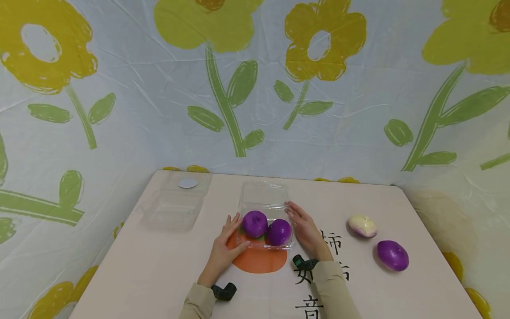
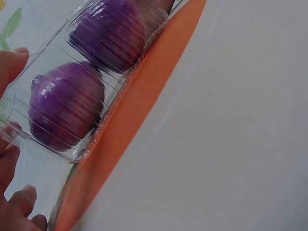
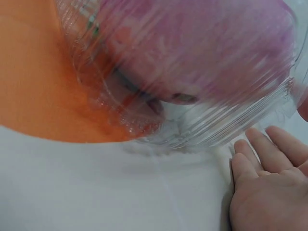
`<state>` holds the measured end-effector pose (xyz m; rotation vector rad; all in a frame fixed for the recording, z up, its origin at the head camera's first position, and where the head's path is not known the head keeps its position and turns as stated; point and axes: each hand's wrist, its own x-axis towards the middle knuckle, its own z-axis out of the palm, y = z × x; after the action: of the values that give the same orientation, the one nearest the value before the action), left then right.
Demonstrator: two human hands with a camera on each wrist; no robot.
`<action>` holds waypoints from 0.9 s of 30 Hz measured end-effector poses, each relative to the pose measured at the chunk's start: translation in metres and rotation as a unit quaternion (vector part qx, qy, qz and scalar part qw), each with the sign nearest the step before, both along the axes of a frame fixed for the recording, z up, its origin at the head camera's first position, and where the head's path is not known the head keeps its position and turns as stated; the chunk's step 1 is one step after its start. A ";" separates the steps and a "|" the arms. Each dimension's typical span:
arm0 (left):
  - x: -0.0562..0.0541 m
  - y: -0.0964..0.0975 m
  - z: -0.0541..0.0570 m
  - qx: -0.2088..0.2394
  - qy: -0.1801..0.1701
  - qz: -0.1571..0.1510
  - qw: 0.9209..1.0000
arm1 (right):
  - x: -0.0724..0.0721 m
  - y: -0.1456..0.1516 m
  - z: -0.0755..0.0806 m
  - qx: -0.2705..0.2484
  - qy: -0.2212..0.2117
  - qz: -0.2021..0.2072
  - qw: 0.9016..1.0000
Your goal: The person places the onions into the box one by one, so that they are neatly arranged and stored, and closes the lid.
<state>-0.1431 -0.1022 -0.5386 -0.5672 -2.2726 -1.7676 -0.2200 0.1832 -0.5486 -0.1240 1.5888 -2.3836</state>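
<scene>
In the head view a clear plastic clamshell box (image 1: 244, 243) stands at mid-table, lid folded back. Two glossy purple onions (image 1: 255, 224) (image 1: 279, 232) sit side by side in its base. My left hand (image 1: 225, 248) touches the box's left side with spread fingers, thumb reaching over the near rim. Along the right wall lies my right hand (image 1: 307, 230), its fingers nearly straight and a fingertip at the back right corner. Through the ribbed wall in the left wrist view, both onions show. The right wrist view has several extended fingers (image 3: 269, 149) beside the box's lower edge.
A second clear clamshell box (image 1: 171, 212), with a white oval label (image 1: 188, 183), stands open at the back left. To the right lie a white-and-purple onion-like piece (image 1: 362, 226) and a purple onion (image 1: 392, 255). An orange printed shape (image 1: 260, 261) and black characters mark the tablecloth.
</scene>
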 end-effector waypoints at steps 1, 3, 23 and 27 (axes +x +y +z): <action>0.000 0.000 0.000 0.001 -0.002 -0.001 1.000 | 0.000 0.000 0.000 0.001 0.001 0.002 1.000; 0.001 0.000 0.001 0.000 -0.002 -0.001 1.000 | 0.001 0.000 0.000 0.003 0.003 0.003 1.000; 0.001 0.000 0.001 -0.009 -0.003 0.005 1.000 | 0.001 -0.002 -0.002 0.030 0.016 -0.020 0.999; 0.001 0.000 0.001 -0.008 -0.006 0.004 1.000 | 0.003 -0.002 0.000 0.018 0.013 -0.020 1.000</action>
<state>-0.1418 -0.1024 -0.5376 -0.5523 -2.2962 -1.7551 -0.2167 0.1816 -0.5485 -0.1190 1.6602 -2.3912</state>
